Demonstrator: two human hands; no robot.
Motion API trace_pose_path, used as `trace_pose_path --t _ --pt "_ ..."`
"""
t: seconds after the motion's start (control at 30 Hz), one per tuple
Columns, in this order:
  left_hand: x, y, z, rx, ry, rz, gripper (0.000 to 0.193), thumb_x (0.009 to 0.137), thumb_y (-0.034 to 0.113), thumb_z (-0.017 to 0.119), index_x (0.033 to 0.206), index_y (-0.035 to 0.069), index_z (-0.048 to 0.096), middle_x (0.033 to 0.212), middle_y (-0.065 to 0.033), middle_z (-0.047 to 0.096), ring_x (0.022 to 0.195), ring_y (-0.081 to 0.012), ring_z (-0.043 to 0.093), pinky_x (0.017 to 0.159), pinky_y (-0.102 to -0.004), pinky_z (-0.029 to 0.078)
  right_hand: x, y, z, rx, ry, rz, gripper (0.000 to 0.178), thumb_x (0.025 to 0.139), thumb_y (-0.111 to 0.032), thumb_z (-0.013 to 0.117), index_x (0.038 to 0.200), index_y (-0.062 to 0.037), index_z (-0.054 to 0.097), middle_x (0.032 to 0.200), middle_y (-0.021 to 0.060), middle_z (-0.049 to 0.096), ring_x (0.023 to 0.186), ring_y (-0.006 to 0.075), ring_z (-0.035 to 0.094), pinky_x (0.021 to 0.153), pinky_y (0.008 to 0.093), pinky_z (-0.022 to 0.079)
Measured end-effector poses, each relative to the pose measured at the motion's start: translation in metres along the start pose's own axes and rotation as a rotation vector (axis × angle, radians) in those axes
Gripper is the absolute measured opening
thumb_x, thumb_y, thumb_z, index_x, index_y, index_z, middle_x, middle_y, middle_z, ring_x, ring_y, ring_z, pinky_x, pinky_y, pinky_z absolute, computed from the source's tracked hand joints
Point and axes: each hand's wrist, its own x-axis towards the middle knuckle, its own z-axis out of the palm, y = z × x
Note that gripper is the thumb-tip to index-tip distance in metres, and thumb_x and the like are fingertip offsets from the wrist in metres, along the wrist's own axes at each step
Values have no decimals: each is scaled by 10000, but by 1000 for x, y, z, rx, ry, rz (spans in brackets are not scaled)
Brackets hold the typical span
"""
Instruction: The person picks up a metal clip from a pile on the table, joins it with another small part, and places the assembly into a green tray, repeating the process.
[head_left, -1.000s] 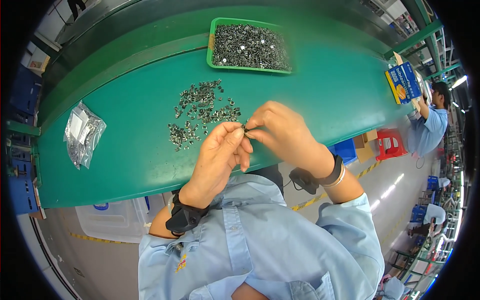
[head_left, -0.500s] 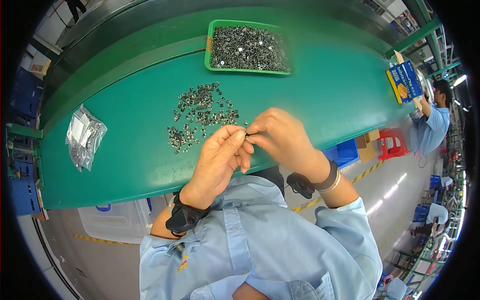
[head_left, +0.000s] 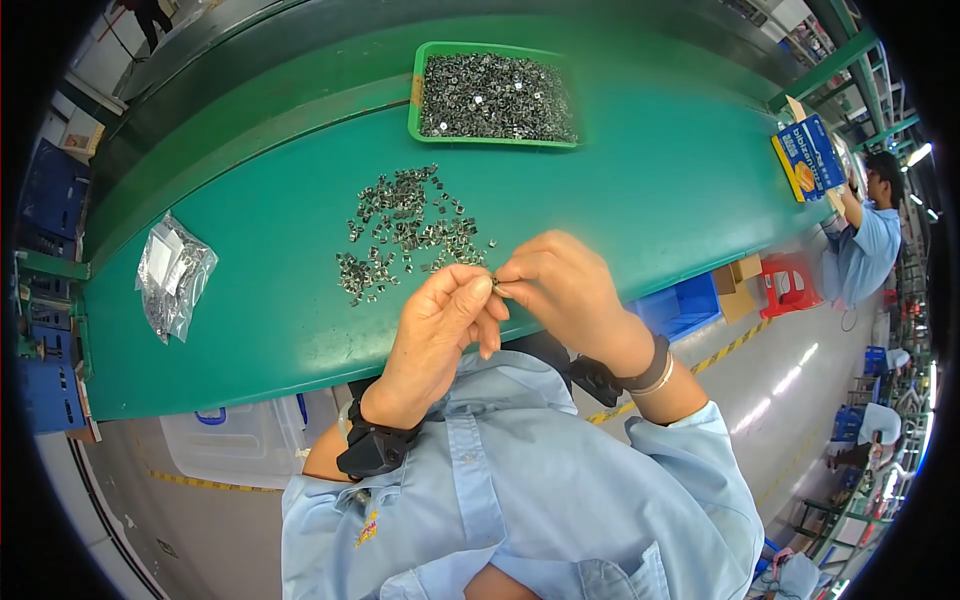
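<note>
My left hand (head_left: 445, 325) and my right hand (head_left: 565, 290) meet above the table's near edge. Between their fingertips is a small dark metal part (head_left: 496, 284), mostly covered by the fingers. Thumb and index finger of each hand are pinched on it; the other left fingers curl loosely. Just beyond the left hand, a loose pile of small shiny metal parts (head_left: 400, 205) is scattered on the green table (head_left: 620, 190). Farther back stands a green tray (head_left: 414, 120) filled with many similar small parts.
At the left lies a clear plastic bag (head_left: 172, 280) of metal parts. A blue and yellow box (head_left: 808, 158) stands at the table's right end, near a co-worker (head_left: 868, 245). Beside the table are a blue bin (head_left: 685, 308), a red stool (head_left: 790, 285) and a clear lidded box (head_left: 235, 445).
My right hand has dropped slightly toward me, and both hands' fingertips sit a little lower. The small part stays pinched between them.
</note>
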Motion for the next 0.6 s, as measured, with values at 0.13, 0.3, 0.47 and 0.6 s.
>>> trace_pose_path --t 0.13,0.3,0.47,0.6 --pt "-1 -1 -1 -3 -6 23 204 935 205 528 1005 14 515 779 -67 593 593 -119 555 513 -244 445 -1 -7 0 27 -1 30 220 669 -13 729 850 -58 612 803 69 607 719 229 595 592 314 483" --pt "-1 -4 -5 -56 -50 13 180 925 207 545 957 33 514 751 -66 599 572 -123 552 508 -240 441 -6 -11 2 122 9 104 211 682 -11 725 860 -54 620 804 72 606 723 227 593 604 307 482" --pt "-1 -10 -6 -171 -142 11 164 920 206 554 906 50 505 717 -64 595 558 -128 547 503 -243 434 -14 -18 4 252 37 210 197 704 -7 715 871 -49 620 809 72 605 732 226 590 616 301 478" --pt "0 -10 -5 -180 -170 -2 165 922 208 550 907 52 497 706 -63 587 553 -132 541 503 -252 431 -18 -15 6 247 50 210 188 715 -2 707 875 -49 620 815 68 607 737 218 591 618 301 475"
